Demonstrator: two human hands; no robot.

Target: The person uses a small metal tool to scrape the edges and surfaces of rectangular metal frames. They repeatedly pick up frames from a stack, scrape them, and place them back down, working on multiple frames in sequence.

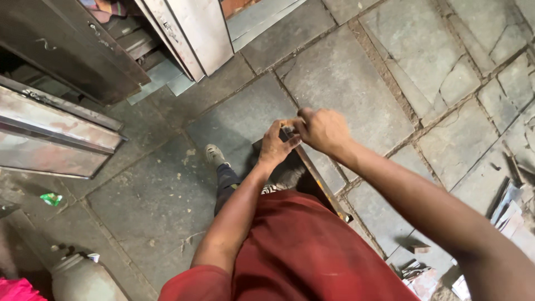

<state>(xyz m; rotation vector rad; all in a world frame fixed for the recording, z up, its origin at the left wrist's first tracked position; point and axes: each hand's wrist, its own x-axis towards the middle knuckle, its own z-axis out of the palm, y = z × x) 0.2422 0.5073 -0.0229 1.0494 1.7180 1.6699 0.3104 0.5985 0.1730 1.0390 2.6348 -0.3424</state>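
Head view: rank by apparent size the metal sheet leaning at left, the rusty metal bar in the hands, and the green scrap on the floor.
1. Metal sheet, largest.
2. Rusty metal bar, though it sits nearer the camera and is partly hidden.
3. Green scrap, clearly smallest.

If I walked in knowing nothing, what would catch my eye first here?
Two bare hands meet at the centre: the left hand and right hand grip the top end of a long rusty metal bar slanting down to the stone floor. Grey metal cabinets lie at the upper left, and scrap pieces at the right edge.
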